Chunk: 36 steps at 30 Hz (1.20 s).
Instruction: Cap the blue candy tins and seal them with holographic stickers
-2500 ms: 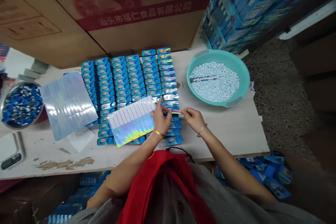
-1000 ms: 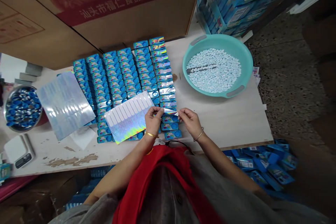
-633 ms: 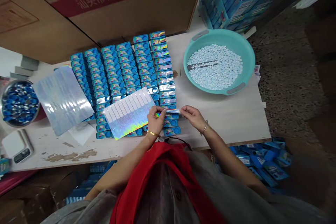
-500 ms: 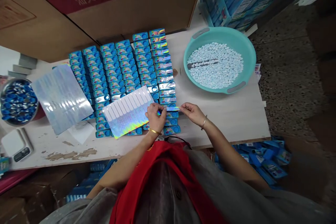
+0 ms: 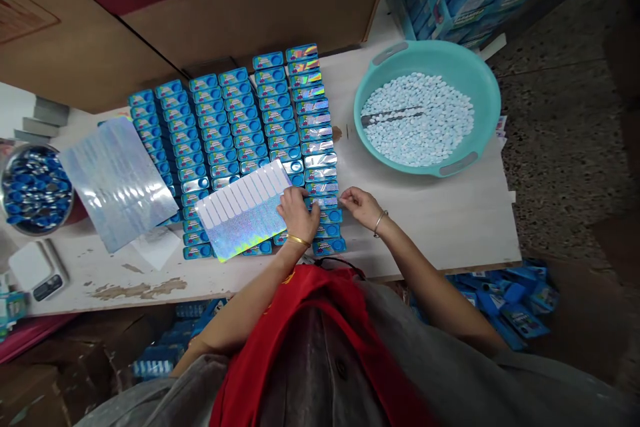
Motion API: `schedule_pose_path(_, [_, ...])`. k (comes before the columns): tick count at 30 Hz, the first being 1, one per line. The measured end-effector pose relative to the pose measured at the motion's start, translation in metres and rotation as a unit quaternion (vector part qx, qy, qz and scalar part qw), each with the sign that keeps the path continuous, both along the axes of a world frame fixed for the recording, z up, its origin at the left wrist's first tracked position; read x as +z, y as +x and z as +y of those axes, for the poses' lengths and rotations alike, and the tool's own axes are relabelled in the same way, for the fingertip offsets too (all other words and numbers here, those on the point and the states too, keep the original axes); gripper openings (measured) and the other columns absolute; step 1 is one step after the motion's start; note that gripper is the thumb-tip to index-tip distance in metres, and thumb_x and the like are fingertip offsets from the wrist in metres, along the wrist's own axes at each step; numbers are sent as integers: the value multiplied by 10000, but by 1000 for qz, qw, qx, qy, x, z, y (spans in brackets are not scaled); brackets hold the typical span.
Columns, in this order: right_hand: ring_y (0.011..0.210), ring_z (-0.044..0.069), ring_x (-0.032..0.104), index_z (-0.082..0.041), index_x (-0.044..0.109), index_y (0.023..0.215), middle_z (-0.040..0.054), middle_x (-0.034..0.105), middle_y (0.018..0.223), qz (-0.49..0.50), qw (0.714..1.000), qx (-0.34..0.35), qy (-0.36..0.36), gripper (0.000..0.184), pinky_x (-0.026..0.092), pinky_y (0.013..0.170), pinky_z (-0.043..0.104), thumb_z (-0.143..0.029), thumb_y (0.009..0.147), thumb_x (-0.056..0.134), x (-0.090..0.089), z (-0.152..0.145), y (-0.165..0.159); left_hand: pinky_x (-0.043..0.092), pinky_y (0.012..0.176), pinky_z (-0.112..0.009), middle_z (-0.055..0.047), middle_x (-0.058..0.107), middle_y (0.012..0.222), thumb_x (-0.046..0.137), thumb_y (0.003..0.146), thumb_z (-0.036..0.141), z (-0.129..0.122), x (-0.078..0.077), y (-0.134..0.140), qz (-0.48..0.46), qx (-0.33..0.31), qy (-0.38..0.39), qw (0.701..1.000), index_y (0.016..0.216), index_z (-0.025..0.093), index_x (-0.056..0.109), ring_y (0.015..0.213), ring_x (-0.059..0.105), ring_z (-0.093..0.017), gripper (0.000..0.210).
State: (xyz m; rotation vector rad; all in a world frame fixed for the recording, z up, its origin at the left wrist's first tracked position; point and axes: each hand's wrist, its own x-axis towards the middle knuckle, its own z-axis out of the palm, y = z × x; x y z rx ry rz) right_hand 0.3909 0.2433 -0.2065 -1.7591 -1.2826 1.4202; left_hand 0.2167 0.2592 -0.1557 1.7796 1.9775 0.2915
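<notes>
My left hand (image 5: pixel 299 217) lies with bent fingers over the right edge of a shiny holographic sticker sheet (image 5: pixel 247 223), its thumb on a small blue tin in the rightmost row. A shiny sticker strip (image 5: pixel 326 202) lies along that tin. Just off the strip's right end, my right hand (image 5: pixel 365 208) has thumb and forefinger pinched together; whether anything is between them is too small to see. Pale blank slots run along the sheet's upper half. Several rows of blue tins (image 5: pixel 235 120) stand on the table, the upper ones in the right row bearing shiny strips.
A turquoise basin (image 5: pixel 487 100) holds small pale tablets and a dark flat tool (image 5: pixel 393 117). On the left are another shiny sheet (image 5: pixel 117 180), a bowl of blue-and-silver pieces (image 5: pixel 37 187) and a white scale (image 5: pixel 35 267). Large cartons (image 5: pixel 240 27) line the back.
The strip that was stretched between both hands now lies on the tin. My right fingertips have come off its right end, and my left thumb has come down on the tin.
</notes>
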Motion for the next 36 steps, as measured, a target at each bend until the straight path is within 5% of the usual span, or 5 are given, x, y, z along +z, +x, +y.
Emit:
schedule_pose_path(11, [682,205,558,-164,711,941,54,585,694,-83,991,20,108,414,434,675,339,-460,899,425,23,-34,-21,352,812,-400,-106,533,1072,668,737,285,-1,3,-7,-27,12,-18,999,1000,203,529,1020,484,-295,308])
schedule_pose_path(18, [925,285,515,-161,630,1151,145,599,961,-252,938,66,229,430,409,807,421,-439,908,408,45,2,-66,352,957,-417,-155,532,1159,610,793,333,-23,23,-146,-56,172,159,971,1167,150,493,1102,482,-279,432])
schedule_pose_path(24, [1029,348,446,-129,555,1229,195,545,1150,-320,921,167,148,497,364,823,471,-465,874,461,62,7,-138,304,990,-553,-178,450,1343,593,784,363,-62,11,-207,34,297,22,954,1126,175,583,1247,391,-373,390])
schedule_pose_path(30, [972,284,545,-170,535,1172,140,622,1023,-119,983,55,127,355,433,810,422,-300,852,455,60,-6,-143,398,897,-429,-119,604,1065,586,754,349,-70,8,-195,-111,302,134,937,918,184,589,1051,532,-275,232])
schedule_pose_path(36, [612,168,587,-289,301,1330,-28,642,741,246,969,-22,28,644,480,610,308,-369,766,602,103,-32,-122,463,653,-269,23,599,675,735,573,425,-84,55,-219,-430,359,113,821,919,210,477,618,570,-128,482])
